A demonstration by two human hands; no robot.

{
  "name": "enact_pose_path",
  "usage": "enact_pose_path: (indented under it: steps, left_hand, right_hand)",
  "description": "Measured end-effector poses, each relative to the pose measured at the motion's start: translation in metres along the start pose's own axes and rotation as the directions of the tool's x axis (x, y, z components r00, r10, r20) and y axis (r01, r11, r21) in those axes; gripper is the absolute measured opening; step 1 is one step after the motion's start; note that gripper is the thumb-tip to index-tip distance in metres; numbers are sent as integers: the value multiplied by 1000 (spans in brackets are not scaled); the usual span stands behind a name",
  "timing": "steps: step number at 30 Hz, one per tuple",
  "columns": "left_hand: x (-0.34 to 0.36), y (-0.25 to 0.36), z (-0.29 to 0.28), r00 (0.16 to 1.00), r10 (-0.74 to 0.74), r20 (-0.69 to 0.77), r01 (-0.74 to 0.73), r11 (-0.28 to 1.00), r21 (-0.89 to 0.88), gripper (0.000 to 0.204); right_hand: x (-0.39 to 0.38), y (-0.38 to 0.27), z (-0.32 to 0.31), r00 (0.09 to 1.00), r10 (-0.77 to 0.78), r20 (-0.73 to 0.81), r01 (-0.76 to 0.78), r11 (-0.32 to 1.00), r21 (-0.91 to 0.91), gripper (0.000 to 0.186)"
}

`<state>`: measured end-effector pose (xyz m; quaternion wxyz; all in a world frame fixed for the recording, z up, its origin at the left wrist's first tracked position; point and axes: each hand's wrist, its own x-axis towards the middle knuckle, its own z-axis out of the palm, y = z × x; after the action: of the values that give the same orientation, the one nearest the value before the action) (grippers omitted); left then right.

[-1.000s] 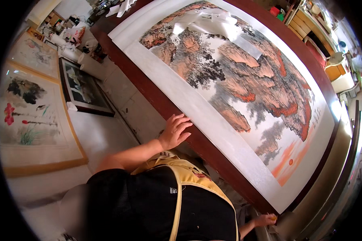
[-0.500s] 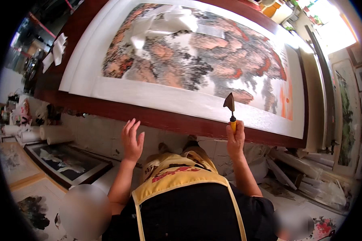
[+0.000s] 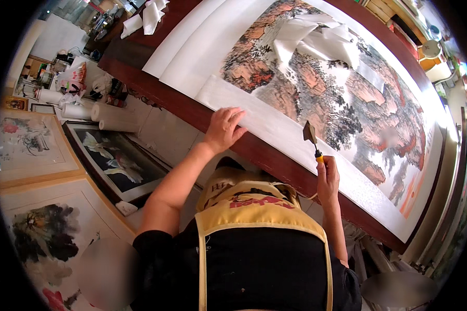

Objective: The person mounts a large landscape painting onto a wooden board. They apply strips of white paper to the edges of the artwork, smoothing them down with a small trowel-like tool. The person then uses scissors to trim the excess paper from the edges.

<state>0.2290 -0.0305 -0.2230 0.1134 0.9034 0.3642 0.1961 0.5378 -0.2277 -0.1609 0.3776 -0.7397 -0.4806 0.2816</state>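
My left hand rests its curved, slightly separated fingers on the near white paper border, holding nothing visible. My right hand grips a small trowel-shaped tool by its yellow-and-black handle, blade raised over the border. A large landscape painting in ink and orange-pink lies on white backing paper across the dark red table. Crumpled white paper lies on the painting's upper part.
Framed paintings stand at the left beside paper rolls and clutter. Loose white strips lie on the table's far left. A wooden cabinet is behind the table, and long boards stand along the right side.
My right hand has risen from low at the table's right corner, bringing the tool over the border. My left hand has shifted along the edge onto the paper. The view has swung around.
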Motion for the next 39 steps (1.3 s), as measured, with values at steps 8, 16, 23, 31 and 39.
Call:
enact_pose_path:
  steps: [8, 16, 23, 31, 39]
  left_hand:
    - [15, -169, -18, 968, 141, 206, -173, 974, 146, 48]
    - [23, -254, -40, 921, 307, 239, -321, 947, 21, 51]
    - [20, -263, -36, 926, 311, 215, -310, 950, -38, 52]
    - [21, -267, -37, 935, 305, 183, -293, 952, -92, 50]
    - [23, -275, -41, 972, 225, 67, -197, 937, -288, 37]
  right_hand:
    - [45, -65, 104, 1000, -10, 2, 10, 997, -78, 14]
    - [90, -148, 248, 988, 140, -61, -150, 965, -216, 18]
    - [116, -177, 308, 980, 157, -120, -190, 918, -349, 12]
    - [140, -196, 340, 974, 201, -104, -226, 896, -383, 11]
    - [127, -187, 329, 967, 150, -207, -214, 919, -331, 10]
